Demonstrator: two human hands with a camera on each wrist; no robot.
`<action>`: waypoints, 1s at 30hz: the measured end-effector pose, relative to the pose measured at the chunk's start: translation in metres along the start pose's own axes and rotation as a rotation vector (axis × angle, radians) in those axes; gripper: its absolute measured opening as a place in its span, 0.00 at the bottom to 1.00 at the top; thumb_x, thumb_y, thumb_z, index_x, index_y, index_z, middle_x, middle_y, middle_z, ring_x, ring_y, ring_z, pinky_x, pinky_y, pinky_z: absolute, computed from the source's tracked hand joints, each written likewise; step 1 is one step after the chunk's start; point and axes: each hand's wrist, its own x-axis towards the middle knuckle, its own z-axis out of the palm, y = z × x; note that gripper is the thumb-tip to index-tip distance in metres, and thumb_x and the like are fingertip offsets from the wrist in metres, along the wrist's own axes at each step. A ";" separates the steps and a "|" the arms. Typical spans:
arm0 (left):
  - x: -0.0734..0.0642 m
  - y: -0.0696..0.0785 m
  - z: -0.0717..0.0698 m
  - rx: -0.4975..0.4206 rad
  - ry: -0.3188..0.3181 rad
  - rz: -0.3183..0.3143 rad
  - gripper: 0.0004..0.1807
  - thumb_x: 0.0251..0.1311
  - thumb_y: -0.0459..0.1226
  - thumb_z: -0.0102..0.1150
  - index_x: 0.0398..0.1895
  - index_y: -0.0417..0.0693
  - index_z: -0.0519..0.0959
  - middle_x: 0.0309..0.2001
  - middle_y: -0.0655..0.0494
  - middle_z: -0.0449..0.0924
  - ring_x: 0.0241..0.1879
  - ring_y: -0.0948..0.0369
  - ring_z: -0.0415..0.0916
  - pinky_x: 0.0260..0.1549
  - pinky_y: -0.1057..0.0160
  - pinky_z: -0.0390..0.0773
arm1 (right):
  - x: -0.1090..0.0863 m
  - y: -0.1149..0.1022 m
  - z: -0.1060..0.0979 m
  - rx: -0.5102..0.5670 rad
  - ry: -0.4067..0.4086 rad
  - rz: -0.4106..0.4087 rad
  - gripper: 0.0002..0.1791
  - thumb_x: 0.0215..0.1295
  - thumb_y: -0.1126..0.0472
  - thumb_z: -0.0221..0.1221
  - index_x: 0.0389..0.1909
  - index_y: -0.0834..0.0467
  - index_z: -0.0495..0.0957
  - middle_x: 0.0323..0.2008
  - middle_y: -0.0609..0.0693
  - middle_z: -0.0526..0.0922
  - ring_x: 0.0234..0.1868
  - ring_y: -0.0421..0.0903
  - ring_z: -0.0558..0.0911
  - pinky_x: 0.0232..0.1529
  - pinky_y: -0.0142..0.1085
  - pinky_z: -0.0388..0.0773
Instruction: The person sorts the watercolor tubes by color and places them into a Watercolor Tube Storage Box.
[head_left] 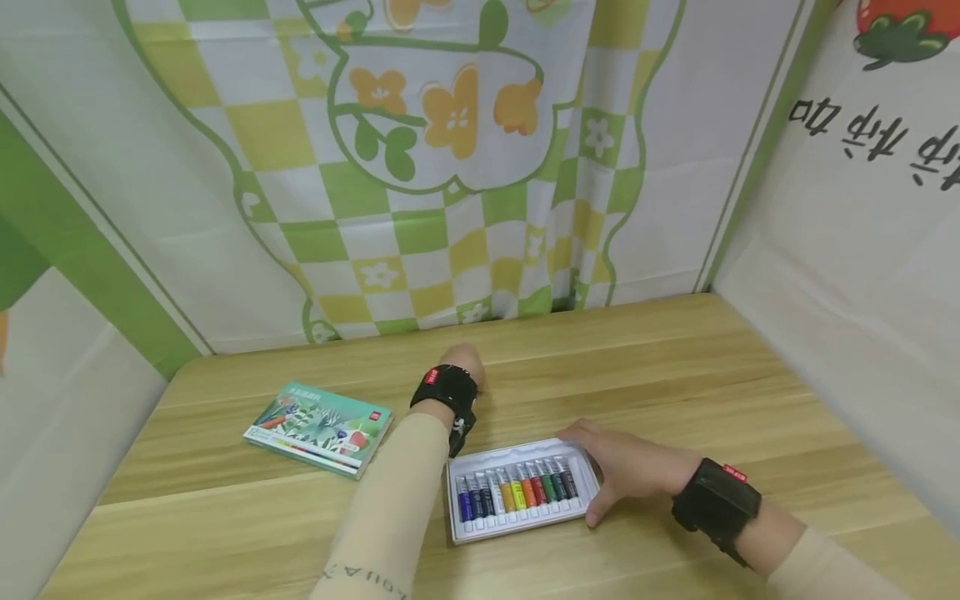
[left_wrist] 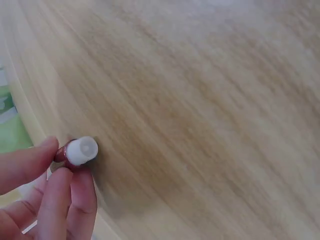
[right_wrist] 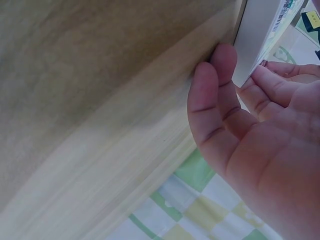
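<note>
My left hand (head_left: 467, 360) reaches out over the table beyond the tray. In the left wrist view its thumb and fingers pinch a small paint tube (left_wrist: 75, 152), dark red with a white cap turned toward the camera. The white paint tray (head_left: 517, 527) lies on the table, holding a row of colored tubes. My right hand (head_left: 630, 462) grips the tray's right end, fingers at the far corner and thumb at the near one. Seen from the right wrist, its curled fingers (right_wrist: 205, 95) lie against the tabletop beside the tray's pale side wall (right_wrist: 255, 35).
A teal box lid (head_left: 318, 425) with a plant print lies on the table to the left of my left forearm. The wooden table (head_left: 652, 358) ends at a checkered curtain (head_left: 420, 233) at the back, with white cloth walls on both sides.
</note>
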 end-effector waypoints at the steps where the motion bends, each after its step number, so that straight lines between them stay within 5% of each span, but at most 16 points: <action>1: -0.001 0.000 -0.001 -0.013 -0.005 0.001 0.08 0.46 0.28 0.76 0.27 0.35 0.84 0.34 0.46 0.85 0.36 0.51 0.81 0.40 0.59 0.83 | 0.000 0.000 0.000 -0.004 -0.001 -0.002 0.61 0.40 0.48 0.83 0.73 0.66 0.63 0.65 0.55 0.70 0.66 0.58 0.72 0.68 0.56 0.68; 5: -0.006 -0.001 -0.003 -0.158 -0.041 -0.006 0.08 0.50 0.25 0.69 0.21 0.39 0.79 0.22 0.50 0.79 0.20 0.57 0.73 0.23 0.64 0.76 | 0.000 0.000 0.001 -0.005 -0.006 -0.008 0.61 0.40 0.48 0.83 0.73 0.66 0.63 0.65 0.56 0.70 0.67 0.59 0.71 0.68 0.56 0.68; 9: -0.019 0.003 -0.001 -0.386 -0.045 0.059 0.08 0.52 0.24 0.64 0.29 0.41 0.74 0.16 0.54 0.76 0.15 0.59 0.72 0.14 0.69 0.68 | 0.000 0.002 0.002 -0.003 -0.008 -0.011 0.60 0.40 0.48 0.83 0.73 0.65 0.63 0.65 0.56 0.71 0.67 0.58 0.72 0.68 0.56 0.68; 15: -0.049 0.021 0.006 -0.611 -0.117 0.219 0.09 0.55 0.25 0.61 0.39 0.38 0.74 0.16 0.52 0.80 0.26 0.43 0.83 0.19 0.68 0.73 | 0.001 0.004 0.004 -0.013 -0.006 -0.033 0.60 0.40 0.47 0.83 0.72 0.66 0.64 0.65 0.57 0.71 0.66 0.58 0.73 0.67 0.56 0.69; 18: -0.066 0.033 0.013 -0.710 -0.188 0.240 0.11 0.55 0.25 0.62 0.39 0.38 0.73 0.23 0.52 0.80 0.25 0.47 0.81 0.25 0.65 0.80 | 0.002 0.005 0.005 -0.013 0.002 -0.048 0.61 0.39 0.46 0.83 0.72 0.67 0.64 0.65 0.58 0.71 0.65 0.59 0.73 0.67 0.56 0.69; 22: -0.093 0.052 0.023 -0.874 -0.289 0.214 0.13 0.55 0.23 0.65 0.40 0.36 0.73 0.29 0.52 0.75 0.26 0.61 0.76 0.31 0.64 0.84 | 0.001 0.009 0.003 -0.011 0.015 -0.053 0.60 0.39 0.46 0.83 0.71 0.66 0.64 0.64 0.58 0.72 0.63 0.57 0.74 0.66 0.55 0.70; 26: -0.117 0.068 0.031 -1.008 -0.371 0.156 0.14 0.56 0.21 0.65 0.41 0.36 0.72 0.31 0.51 0.74 0.28 0.61 0.76 0.36 0.63 0.86 | 0.001 0.009 0.000 0.000 0.015 -0.047 0.55 0.39 0.46 0.83 0.66 0.64 0.66 0.54 0.51 0.75 0.53 0.48 0.77 0.60 0.50 0.76; 30: -0.127 0.073 0.041 -1.026 -0.351 0.130 0.14 0.55 0.19 0.65 0.38 0.36 0.72 0.29 0.51 0.73 0.27 0.60 0.77 0.35 0.63 0.86 | 0.002 0.008 -0.001 0.014 0.016 -0.055 0.54 0.40 0.47 0.83 0.65 0.64 0.67 0.52 0.48 0.74 0.49 0.44 0.76 0.58 0.49 0.78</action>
